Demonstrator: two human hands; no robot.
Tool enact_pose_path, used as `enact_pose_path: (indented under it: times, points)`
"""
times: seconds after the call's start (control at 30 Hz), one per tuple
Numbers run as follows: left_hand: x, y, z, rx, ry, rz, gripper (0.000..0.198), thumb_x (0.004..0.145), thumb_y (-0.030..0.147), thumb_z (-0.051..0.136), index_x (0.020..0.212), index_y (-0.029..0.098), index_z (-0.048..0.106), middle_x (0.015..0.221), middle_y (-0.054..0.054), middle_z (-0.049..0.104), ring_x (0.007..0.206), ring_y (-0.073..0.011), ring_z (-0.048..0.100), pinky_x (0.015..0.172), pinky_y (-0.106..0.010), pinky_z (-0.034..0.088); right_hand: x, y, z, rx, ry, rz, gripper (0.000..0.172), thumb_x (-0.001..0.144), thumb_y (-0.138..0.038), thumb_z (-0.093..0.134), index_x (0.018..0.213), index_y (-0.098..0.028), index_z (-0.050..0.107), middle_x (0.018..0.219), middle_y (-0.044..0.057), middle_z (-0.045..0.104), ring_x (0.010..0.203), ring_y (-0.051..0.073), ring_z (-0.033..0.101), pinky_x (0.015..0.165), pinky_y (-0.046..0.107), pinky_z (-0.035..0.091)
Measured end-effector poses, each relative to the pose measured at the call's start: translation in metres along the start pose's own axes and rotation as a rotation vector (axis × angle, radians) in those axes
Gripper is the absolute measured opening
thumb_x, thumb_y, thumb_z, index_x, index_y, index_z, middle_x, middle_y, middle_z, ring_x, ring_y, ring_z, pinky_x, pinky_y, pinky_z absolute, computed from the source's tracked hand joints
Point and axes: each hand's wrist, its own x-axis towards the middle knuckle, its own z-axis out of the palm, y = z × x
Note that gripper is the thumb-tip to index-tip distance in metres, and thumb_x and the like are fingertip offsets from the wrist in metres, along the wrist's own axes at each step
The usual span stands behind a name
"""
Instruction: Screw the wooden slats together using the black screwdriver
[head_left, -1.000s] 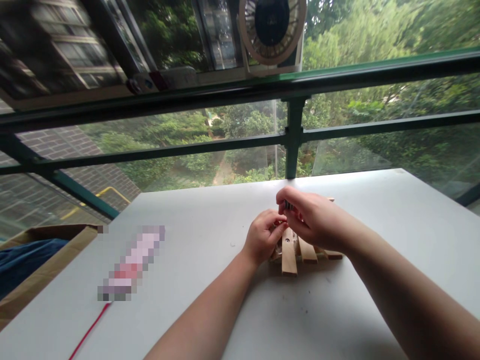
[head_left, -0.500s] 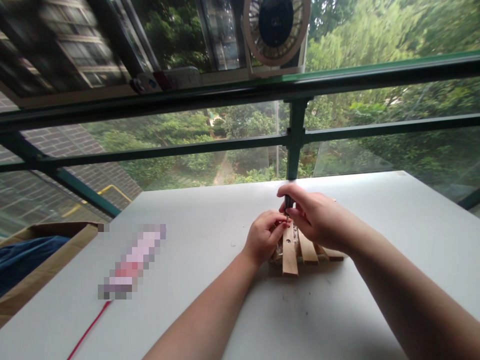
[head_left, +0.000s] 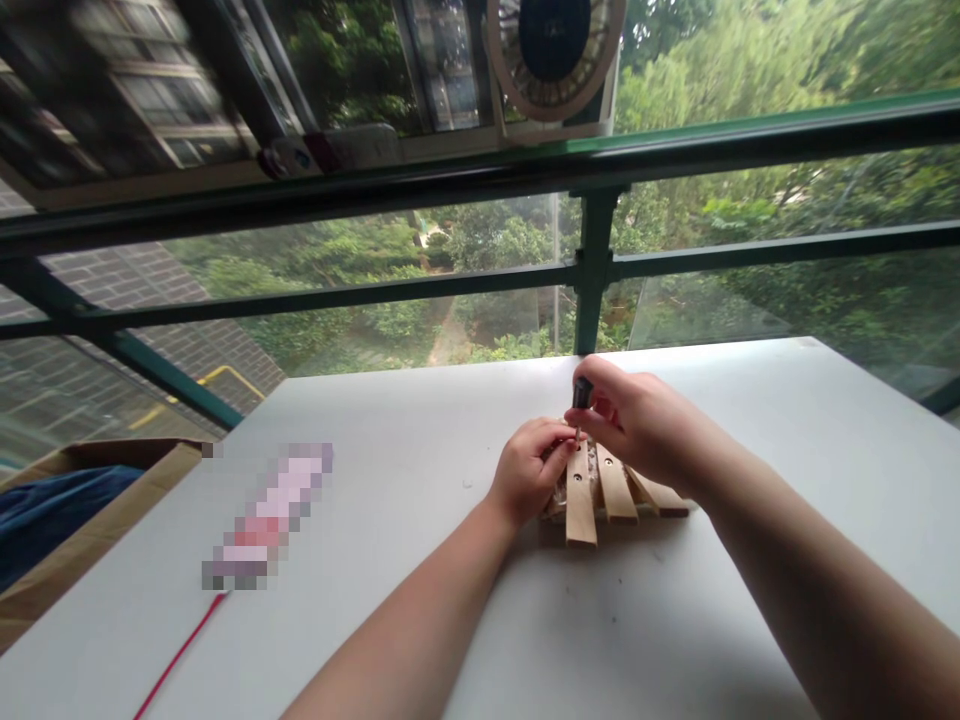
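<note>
Several light wooden slats (head_left: 581, 500) lie fanned out on the white table (head_left: 420, 430), each with small holes. My right hand (head_left: 637, 425) is closed around a small dark-handled screwdriver (head_left: 581, 392), held upright with its tip down on the top of a slat. My left hand (head_left: 529, 470) is curled beside it, fingertips pinching at the tip of the tool where it meets the wood; whatever they pinch is too small to make out.
A pixelated pink object (head_left: 266, 515) with a red cord (head_left: 180, 655) lies at the left of the table. A cardboard box (head_left: 90, 510) with blue cloth stands off the left edge. Green railing bars (head_left: 592, 270) and glass run behind the table.
My right hand has raised the screwdriver more upright, so its dark handle now shows above my fingers. The slats and my left hand have barely moved.
</note>
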Motion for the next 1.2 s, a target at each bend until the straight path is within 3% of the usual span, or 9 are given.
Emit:
enact_pose_path:
  times: [0.17,0.33,0.4,0.53,0.6,0.77,1.2]
  points:
    - [-0.0025,-0.0011,0.0019,0.014,0.022,-0.1,0.017,0.09,0.033,0.057,0.094,0.02,0.066,0.09,-0.003,0.068,0.079,-0.0146,0.06,0.076,-0.027,0.047,0.0006,-0.0029,-0.0002,-0.008,0.037,0.041,0.019,0.084,-0.029,0.058,0.085,-0.025,0.04,0.066,-0.004,0.053,0.057,0.013,0.047,0.054,0.024,0.029]
    - [-0.0031,-0.0027,0.0015,0.035,0.027,-0.114,0.017,0.09,0.033,0.057,0.091,0.019,0.066,0.088,-0.003,0.067,0.077,-0.0143,0.059,0.072,-0.026,0.046,0.0007,-0.0034,0.0024,-0.037,0.03,-0.003,0.018,0.085,-0.029,0.058,0.084,-0.024,0.04,0.067,-0.002,0.054,0.058,0.014,0.048,0.053,0.024,0.03]
    - [-0.0026,-0.0029,0.0007,0.05,0.024,-0.108,0.017,0.09,0.033,0.057,0.089,0.018,0.066,0.084,-0.003,0.066,0.078,-0.015,0.059,0.071,-0.026,0.046,-0.0007,-0.0033,0.0024,-0.051,0.026,-0.036,0.015,0.086,-0.03,0.056,0.094,-0.023,0.046,0.074,0.0,0.059,0.06,0.014,0.051,0.055,0.025,0.034]
    - [-0.0012,-0.0009,-0.001,0.042,0.002,-0.094,0.016,0.091,0.03,0.055,0.09,0.018,0.066,0.086,-0.003,0.067,0.08,-0.0157,0.059,0.073,-0.027,0.047,-0.0054,-0.0039,-0.0017,0.012,0.008,-0.152,0.042,0.089,-0.023,0.05,0.13,-0.022,0.042,0.108,0.008,0.065,0.077,0.016,0.059,0.069,0.028,0.043]
    - [-0.0008,0.0005,-0.0015,0.026,-0.009,-0.093,0.016,0.091,0.029,0.054,0.092,0.019,0.067,0.09,-0.003,0.068,0.083,-0.0159,0.06,0.076,-0.027,0.047,-0.0071,-0.0039,-0.0036,0.033,-0.016,-0.213,0.049,0.088,-0.015,0.046,0.135,-0.023,0.041,0.114,0.008,0.064,0.086,0.017,0.061,0.075,0.028,0.044]
    - [-0.0009,0.0002,-0.0011,0.024,0.0,-0.097,0.014,0.09,0.028,0.055,0.091,0.02,0.067,0.091,-0.003,0.068,0.086,-0.0166,0.061,0.081,-0.029,0.047,-0.0056,0.0002,-0.001,0.009,-0.017,-0.252,0.043,0.088,-0.012,0.042,0.128,-0.021,0.052,0.111,0.007,0.067,0.088,0.017,0.06,0.075,0.028,0.044]
    - [-0.0016,-0.002,-0.001,0.017,-0.001,-0.062,0.015,0.091,0.028,0.056,0.093,0.02,0.069,0.094,-0.004,0.07,0.091,-0.0184,0.063,0.084,-0.031,0.049,-0.0004,-0.0003,0.0004,0.018,0.006,-0.175,0.015,0.088,-0.018,0.05,0.102,-0.022,0.053,0.077,0.0,0.057,0.066,0.012,0.048,0.06,0.023,0.035]
